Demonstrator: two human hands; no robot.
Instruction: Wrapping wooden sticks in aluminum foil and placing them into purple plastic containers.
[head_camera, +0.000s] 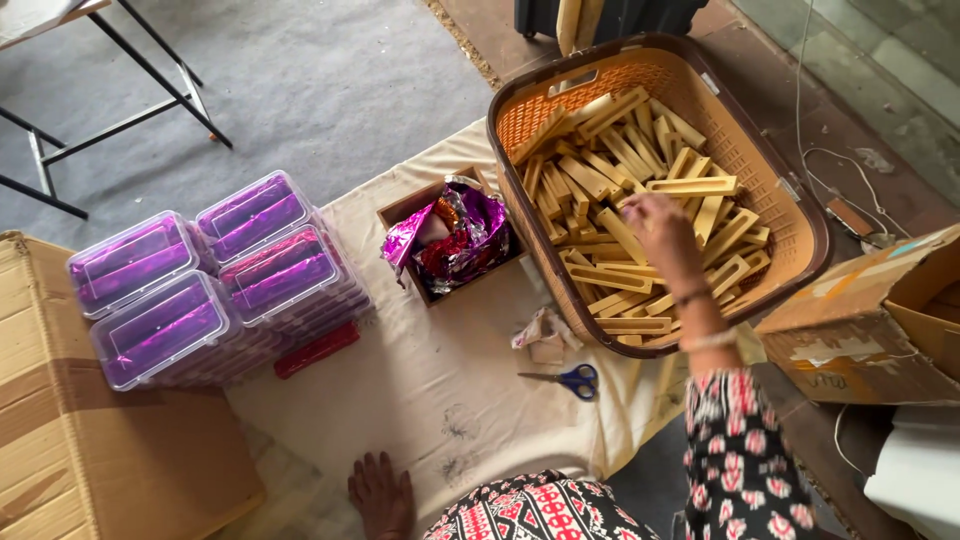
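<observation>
On the cream floor cloth (440, 380) the left hand (381, 495) rests flat (fingers spread, empty), while the right hand (660, 225) reaches into the basket (800, 230), grip unclear.

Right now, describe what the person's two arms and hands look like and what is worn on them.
Both hands are bare, with no gloves. The right hand has a thin dark band and a pale bangle at the wrist, and above them a short black sleeve printed with pink and red flowers. The left hand shows only to the wrist; nothing worn on it is visible, and the arm behind it is hidden by patterned black, red and white cloth.
</observation>
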